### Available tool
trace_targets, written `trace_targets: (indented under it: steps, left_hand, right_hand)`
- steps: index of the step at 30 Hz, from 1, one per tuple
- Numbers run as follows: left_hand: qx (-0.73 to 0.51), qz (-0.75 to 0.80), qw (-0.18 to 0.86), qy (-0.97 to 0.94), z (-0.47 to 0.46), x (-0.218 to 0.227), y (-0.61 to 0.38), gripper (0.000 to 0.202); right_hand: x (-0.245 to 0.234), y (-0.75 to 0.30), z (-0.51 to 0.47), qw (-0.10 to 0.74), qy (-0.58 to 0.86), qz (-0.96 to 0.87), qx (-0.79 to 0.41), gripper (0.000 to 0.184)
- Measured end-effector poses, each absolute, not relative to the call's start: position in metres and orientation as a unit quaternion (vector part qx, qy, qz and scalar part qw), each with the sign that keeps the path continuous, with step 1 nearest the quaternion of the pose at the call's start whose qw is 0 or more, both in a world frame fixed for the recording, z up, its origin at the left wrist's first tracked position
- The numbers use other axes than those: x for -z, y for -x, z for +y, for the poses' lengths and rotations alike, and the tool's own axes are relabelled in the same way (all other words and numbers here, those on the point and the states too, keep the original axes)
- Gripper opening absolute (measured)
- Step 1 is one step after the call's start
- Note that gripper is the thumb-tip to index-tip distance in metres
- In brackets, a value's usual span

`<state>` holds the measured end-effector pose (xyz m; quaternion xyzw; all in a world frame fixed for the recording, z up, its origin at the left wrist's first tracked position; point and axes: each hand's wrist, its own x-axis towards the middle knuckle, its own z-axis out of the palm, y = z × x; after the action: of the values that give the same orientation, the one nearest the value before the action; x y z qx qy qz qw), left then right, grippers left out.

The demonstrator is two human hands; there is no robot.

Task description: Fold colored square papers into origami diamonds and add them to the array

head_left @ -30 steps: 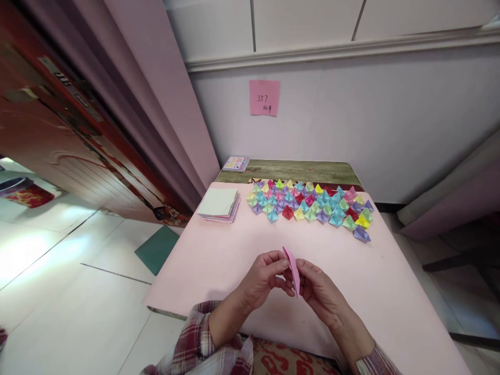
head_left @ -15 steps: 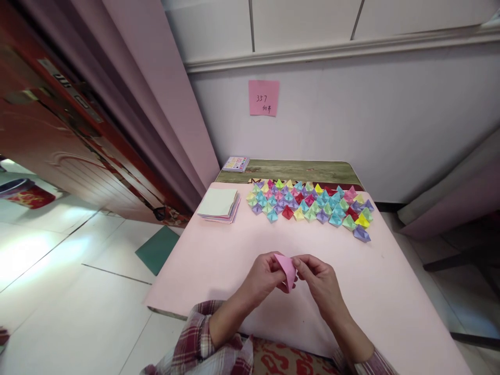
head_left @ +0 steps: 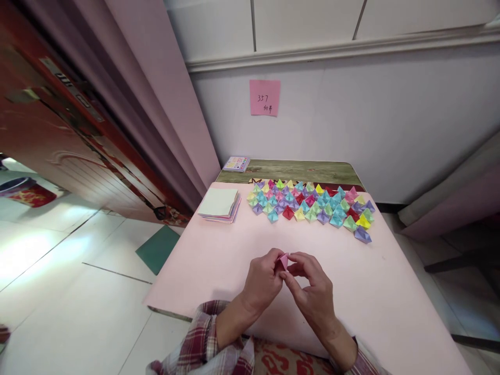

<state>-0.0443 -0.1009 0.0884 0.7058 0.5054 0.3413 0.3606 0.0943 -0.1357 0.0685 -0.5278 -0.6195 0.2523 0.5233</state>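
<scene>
The left hand (head_left: 262,278) and the right hand (head_left: 312,286) meet above the near part of the table (head_left: 219,260), and between them is a small folded pink paper (head_left: 283,261). The left hand is closed around the left side of the pink paper, so a good part of it is hidden behind the fingers. The right hand holds it from the other side: the forefinger is at the upper end and the thumb is at the lower end, with a gap between these two fingertips where the paper shows. How firmly each hand presses, I cannot tell. Farther on the table, beyond the hands, many folded shapes (head_left: 309,200) of several colours stand close together in uneven rows, and a purple one (head_left: 363,234) lies at the near right end of this group. To the left of them, well apart from the hands, is a stack of paper (head_left: 219,203) with a pale sheet on top. A packet (head_left: 236,164) lies at the far left corner. On the wall (head_left: 351,114) is a pink note (head_left: 264,98) with handwriting, and on the floor, beside the table, there is a green sheet (head_left: 158,250).
</scene>
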Motion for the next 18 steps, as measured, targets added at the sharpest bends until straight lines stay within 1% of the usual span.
trace_targets:
  steps: [2, 4, 7, 9, 12, 14, 16, 18]
  left_hand:
    - [-0.347, 0.501, 0.353, -0.71, -0.102, -0.088, 0.044, 0.021]
    - [-0.356, 0.5, 0.376, -0.694, -0.103, -0.088, 0.044, 0.017]
    - [-0.381, 0.5, 0.472, -0.618, -0.102, -0.09, 0.042, 0.013]
    - [-0.398, 0.493, 0.549, -0.545, -0.1, -0.092, 0.041, 0.019]
    - [-0.408, 0.469, 0.632, -0.463, -0.098, -0.096, 0.04, 0.039]
    - [-0.41, 0.45, 0.66, -0.441, -0.098, -0.099, 0.04, 0.046]
    - [-0.412, 0.431, 0.673, -0.436, -0.099, -0.101, 0.04, 0.044]
    - [-0.416, 0.411, 0.682, -0.439, -0.099, -0.101, 0.041, 0.035]
  right_hand:
    - [-0.066, -0.095, -0.137, 0.521, 0.534, -0.631, -0.212, 0.026]
    - [-0.061, -0.097, -0.137, 0.517, 0.535, -0.647, -0.166, 0.029]
    - [-0.055, -0.101, -0.138, 0.517, 0.522, -0.67, -0.106, 0.038]
    - [-0.053, -0.104, -0.139, 0.517, 0.52, -0.675, -0.087, 0.04]
    - [-0.055, -0.107, -0.139, 0.516, 0.534, -0.664, -0.089, 0.036]
    - [-0.058, -0.108, -0.139, 0.524, 0.542, -0.649, -0.1, 0.033]
    - [-0.061, -0.109, -0.138, 0.538, 0.543, -0.634, -0.116, 0.03]
    - [-0.064, -0.11, -0.137, 0.551, 0.541, -0.621, -0.137, 0.028]
